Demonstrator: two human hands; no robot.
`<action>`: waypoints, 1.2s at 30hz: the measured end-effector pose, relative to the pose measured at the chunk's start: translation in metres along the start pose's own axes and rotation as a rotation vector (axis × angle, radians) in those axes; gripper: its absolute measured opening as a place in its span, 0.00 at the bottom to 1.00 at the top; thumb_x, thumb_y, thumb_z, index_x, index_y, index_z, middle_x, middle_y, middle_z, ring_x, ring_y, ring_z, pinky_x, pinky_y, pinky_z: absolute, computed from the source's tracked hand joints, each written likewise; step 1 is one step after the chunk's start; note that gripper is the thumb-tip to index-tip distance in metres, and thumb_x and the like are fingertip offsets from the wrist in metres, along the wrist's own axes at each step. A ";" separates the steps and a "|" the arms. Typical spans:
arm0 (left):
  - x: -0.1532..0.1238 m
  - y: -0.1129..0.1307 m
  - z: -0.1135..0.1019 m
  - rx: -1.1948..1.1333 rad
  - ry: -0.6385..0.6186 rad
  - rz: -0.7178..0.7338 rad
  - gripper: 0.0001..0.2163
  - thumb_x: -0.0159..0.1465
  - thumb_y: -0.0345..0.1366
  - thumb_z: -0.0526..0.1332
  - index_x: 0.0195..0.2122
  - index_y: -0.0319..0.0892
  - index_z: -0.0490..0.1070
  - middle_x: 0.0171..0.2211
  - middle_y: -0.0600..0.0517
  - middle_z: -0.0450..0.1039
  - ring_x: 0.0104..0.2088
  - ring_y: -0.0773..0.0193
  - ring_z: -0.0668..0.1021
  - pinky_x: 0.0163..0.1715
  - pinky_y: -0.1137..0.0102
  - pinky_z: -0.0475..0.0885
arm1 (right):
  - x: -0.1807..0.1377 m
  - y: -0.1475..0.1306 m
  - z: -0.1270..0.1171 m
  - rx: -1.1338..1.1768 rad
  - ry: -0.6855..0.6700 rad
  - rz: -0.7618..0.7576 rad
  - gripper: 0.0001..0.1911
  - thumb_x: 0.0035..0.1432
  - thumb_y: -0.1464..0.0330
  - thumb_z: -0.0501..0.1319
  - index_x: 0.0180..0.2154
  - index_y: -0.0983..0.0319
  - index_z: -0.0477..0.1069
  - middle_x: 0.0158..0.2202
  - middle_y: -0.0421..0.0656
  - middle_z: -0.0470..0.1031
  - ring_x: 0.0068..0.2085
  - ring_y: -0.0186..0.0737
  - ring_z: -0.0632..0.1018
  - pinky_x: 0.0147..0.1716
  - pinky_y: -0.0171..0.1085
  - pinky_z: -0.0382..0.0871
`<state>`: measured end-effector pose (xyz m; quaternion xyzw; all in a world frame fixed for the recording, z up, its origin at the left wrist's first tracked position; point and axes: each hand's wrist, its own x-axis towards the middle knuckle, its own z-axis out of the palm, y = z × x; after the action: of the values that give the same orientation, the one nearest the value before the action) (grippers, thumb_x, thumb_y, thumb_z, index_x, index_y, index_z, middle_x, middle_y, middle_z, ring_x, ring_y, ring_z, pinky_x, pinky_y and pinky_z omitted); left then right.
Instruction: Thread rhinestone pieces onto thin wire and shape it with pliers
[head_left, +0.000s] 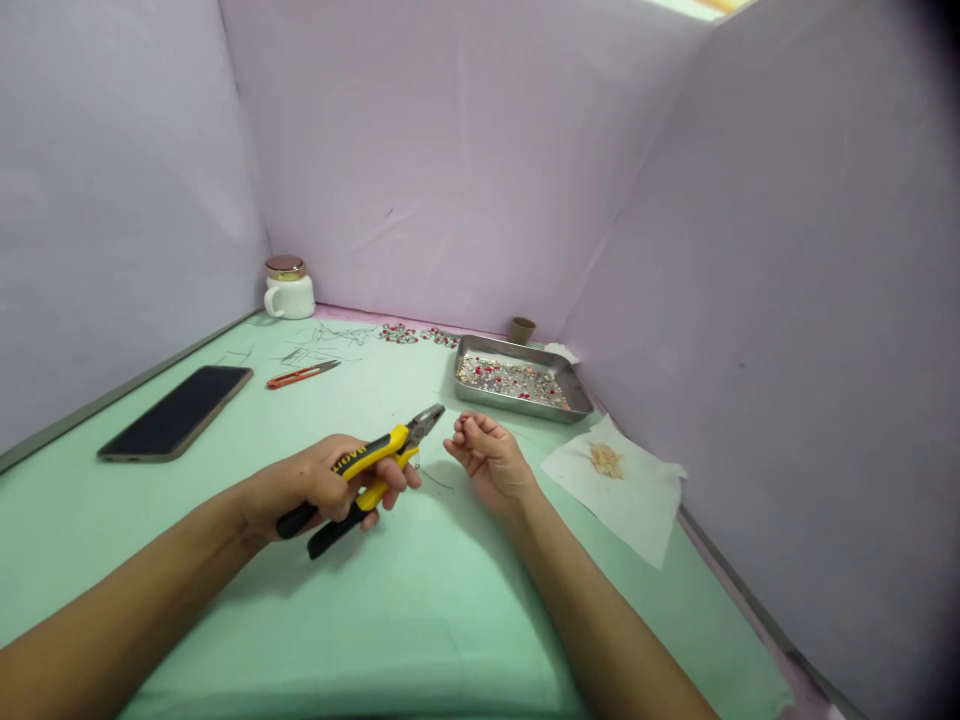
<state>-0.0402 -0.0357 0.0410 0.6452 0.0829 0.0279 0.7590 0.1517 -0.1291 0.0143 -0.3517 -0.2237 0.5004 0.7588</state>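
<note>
My left hand (319, 485) is closed around yellow-and-black pliers (375, 452), their metal jaws pointing up and to the right. A thin wire (436, 481) shows just below the jaws, by my left fingertips; whether those fingers hold it I cannot tell. Close to the plier tips, my right hand (491, 455) is raised with thumb and forefinger pinched together. A small red piece (463, 421) shows at that pinch, too small to make out fully. Behind the right hand stands a metal tray (517, 405) with many small red, clear and pale beads inside.
Orange thread snips (304, 374) and a phone (178, 412) lie at left. Loose wires (319, 345) and red-and-clear bead pieces (399, 334) lie behind. A lidded white mug (291, 297), a brown cup (520, 330) and white paper (637, 515) bearing tan bits (606, 461) stand around the edges.
</note>
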 end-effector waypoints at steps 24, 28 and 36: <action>0.005 -0.019 -0.014 -0.020 -0.012 0.010 0.22 0.36 0.23 0.53 0.34 0.39 0.71 0.41 0.47 0.67 0.38 0.56 0.69 0.31 0.66 0.70 | -0.003 -0.005 0.003 -0.058 0.002 0.032 0.12 0.38 0.70 0.68 0.29 0.63 0.71 0.26 0.37 0.71 0.24 0.27 0.71 0.28 0.31 0.73; 0.005 -0.020 -0.013 0.082 -0.071 0.021 0.24 0.37 0.21 0.53 0.38 0.39 0.71 0.47 0.47 0.64 0.38 0.57 0.70 0.34 0.65 0.70 | -0.002 -0.005 0.003 -0.082 0.002 0.026 0.11 0.38 0.69 0.68 0.28 0.64 0.71 0.26 0.38 0.70 0.24 0.27 0.70 0.28 0.31 0.72; 0.004 -0.017 -0.002 0.004 -0.060 -0.002 0.24 0.40 0.22 0.54 0.40 0.42 0.70 0.46 0.50 0.65 0.41 0.56 0.69 0.39 0.60 0.69 | -0.003 0.000 0.004 -0.233 0.026 -0.051 0.09 0.40 0.67 0.66 0.28 0.61 0.71 0.28 0.37 0.67 0.27 0.28 0.67 0.21 0.27 0.67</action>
<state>-0.0373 -0.0361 0.0235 0.6471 0.0608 0.0078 0.7600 0.1482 -0.1305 0.0166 -0.4380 -0.2796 0.4470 0.7281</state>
